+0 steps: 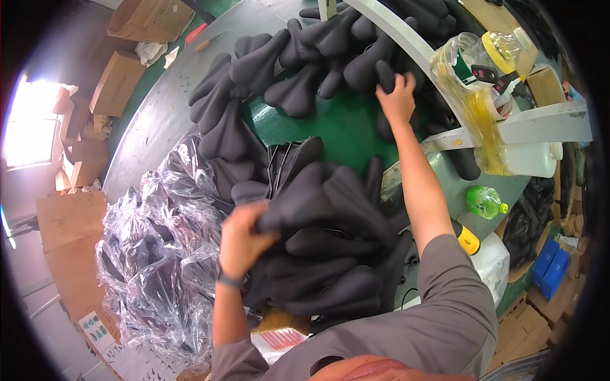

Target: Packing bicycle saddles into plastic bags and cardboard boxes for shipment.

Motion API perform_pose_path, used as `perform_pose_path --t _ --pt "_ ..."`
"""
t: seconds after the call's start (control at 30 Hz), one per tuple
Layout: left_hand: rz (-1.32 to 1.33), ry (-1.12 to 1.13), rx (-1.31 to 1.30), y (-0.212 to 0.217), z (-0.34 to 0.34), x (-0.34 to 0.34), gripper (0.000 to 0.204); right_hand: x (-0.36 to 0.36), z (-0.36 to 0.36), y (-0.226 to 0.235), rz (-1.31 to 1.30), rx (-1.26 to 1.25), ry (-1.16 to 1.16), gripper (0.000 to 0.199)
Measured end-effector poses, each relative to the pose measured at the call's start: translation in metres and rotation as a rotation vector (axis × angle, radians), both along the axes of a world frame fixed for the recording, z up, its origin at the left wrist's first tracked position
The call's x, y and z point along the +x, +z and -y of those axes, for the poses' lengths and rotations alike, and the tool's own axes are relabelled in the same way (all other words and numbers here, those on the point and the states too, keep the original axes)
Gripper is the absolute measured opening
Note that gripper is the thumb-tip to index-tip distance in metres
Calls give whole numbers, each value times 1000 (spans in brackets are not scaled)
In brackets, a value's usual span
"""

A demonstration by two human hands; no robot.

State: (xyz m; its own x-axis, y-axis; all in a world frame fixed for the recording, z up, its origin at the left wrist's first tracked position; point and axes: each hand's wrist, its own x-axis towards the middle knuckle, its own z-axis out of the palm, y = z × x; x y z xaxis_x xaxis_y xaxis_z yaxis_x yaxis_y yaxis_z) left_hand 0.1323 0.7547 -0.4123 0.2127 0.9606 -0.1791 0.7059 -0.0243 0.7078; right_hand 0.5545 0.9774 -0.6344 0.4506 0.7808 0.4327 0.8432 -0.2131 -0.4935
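Observation:
Black bicycle saddles lie heaped in front of me. My left hand (244, 238), somewhat blurred, is closed on the narrow end of a bicycle saddle (302, 202) on top of the near pile. Farther off to the right, my right hand (398, 98) has its fingers closed around another saddle (384, 77) among the far ones. More saddles (260, 66) form a curved row along the far and left side of a green surface (327, 130). Thin rails show on one upturned saddle (289, 162) behind the near pile.
Crumpled clear plastic bags (162, 267) with dark items inside stand at the left. A white frame (508, 127) on the right carries taped plastic containers (473, 60). Near it lie a green bottle (484, 202) and a yellow-and-black tool (467, 240). Cardboard boxes (117, 82) stand beyond the table.

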Motion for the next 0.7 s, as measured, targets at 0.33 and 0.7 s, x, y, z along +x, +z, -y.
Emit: perform_pose_path --t 0.33,0.7 --pt "317 87 -270 39 -29 -104 68 -110 229 220 -616 -168 1779 65" --pt "-279 692 -32 -210 -268 147 125 45 -14 64 -265 -130 133 99"
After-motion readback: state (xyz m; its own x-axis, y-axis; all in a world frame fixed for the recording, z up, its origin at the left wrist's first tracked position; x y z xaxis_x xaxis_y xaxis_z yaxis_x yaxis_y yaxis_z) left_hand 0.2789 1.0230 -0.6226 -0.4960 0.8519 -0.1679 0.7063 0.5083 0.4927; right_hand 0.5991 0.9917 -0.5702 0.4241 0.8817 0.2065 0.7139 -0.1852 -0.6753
